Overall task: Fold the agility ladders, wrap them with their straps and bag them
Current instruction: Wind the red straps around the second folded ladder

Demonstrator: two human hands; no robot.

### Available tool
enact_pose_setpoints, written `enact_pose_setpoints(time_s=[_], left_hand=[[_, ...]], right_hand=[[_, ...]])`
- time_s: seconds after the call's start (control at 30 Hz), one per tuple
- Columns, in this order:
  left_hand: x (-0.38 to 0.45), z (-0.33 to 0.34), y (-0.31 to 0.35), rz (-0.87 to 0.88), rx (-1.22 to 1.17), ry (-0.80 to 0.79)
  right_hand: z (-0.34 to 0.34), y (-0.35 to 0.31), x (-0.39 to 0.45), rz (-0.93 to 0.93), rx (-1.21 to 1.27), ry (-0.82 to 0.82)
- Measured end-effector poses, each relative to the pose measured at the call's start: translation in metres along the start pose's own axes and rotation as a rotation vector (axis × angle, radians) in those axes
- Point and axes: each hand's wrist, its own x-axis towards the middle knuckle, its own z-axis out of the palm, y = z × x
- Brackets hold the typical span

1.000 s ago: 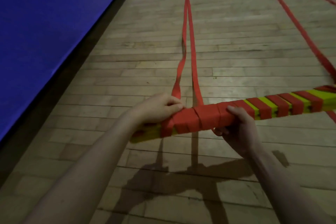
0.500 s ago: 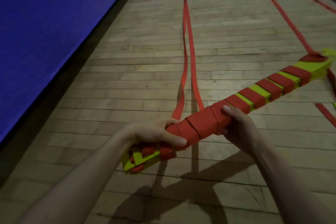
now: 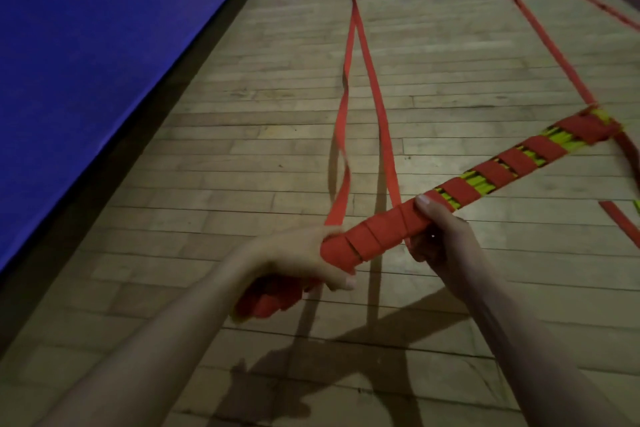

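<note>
**Wrapping a folded agility ladder with its own red strap**

A person stands over a pale wooden plank floor [image 3: 242, 156]. A blue padded mat [image 3: 86, 45] runs along the floor's left edge.

The left hand [image 3: 298, 263] is curled around the near end of the folded bundle of yellow plastic ladder rungs [image 3: 485, 180]. Its thumb lies over the tight red windings, and its fingers cannot be seen under the bundle. The bundle is held in the air above the floor, slanting up and away towards the right edge of the view. Its near half is wound solid red. Further along, the red bands are spaced and yellow shows between them.

Two lengths of flat red webbing strap [image 3: 349, 87] rise from the bundle between the hands and trail away across the floor towards the far edge.

The right hand [image 3: 440, 236] grips the bundle from below at mid-length, with its thumb pressed on top of the last tight turn.

A second red strap [image 3: 540, 31] lies loose on the floor towards the right edge.

The step in hand appears to be winding. To do it well, keep the thumb pinning the last turn, pull the free strap taut before each pass, lay the webbing flat without twists, and overlap the turns so the rungs cannot slip out.
</note>
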Motion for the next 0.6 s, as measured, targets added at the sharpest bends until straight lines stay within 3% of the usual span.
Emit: enact_pose_setpoints(time_s=[0.07, 0.2, 0.27, 0.37, 0.47, 0.53, 0.6], left_hand=[[-0.002, -0.004, -0.003, 0.053, -0.286, -0.129], [-0.005, -0.003, -0.002, 0.075, -0.361, -0.149], [-0.005, 0.0, 0.0, 0.095, -0.283, -0.027], [-0.001, 0.013, 0.004, 0.151, -0.003, 0.291], [0.008, 0.033, 0.004, 0.175, 0.527, 0.601], [0.009, 0.034, 0.005, 0.15, 0.608, 0.571], [0.005, 0.022, 0.012, 0.124, 0.331, 0.382]], right_hand=[[0.005, -0.001, 0.0, -0.044, 0.043, -0.085], [0.005, -0.001, 0.003, -0.066, 0.087, -0.206], [0.006, -0.004, 0.003, -0.046, -0.034, -0.224], [0.014, -0.001, 0.004, 0.025, -0.236, -0.138], [0.02, 0.006, 0.004, 0.142, -0.192, -0.016], [0.02, 0.009, 0.001, 0.146, -0.083, 0.0], [0.016, 0.011, -0.002, 0.1, 0.001, -0.035]])
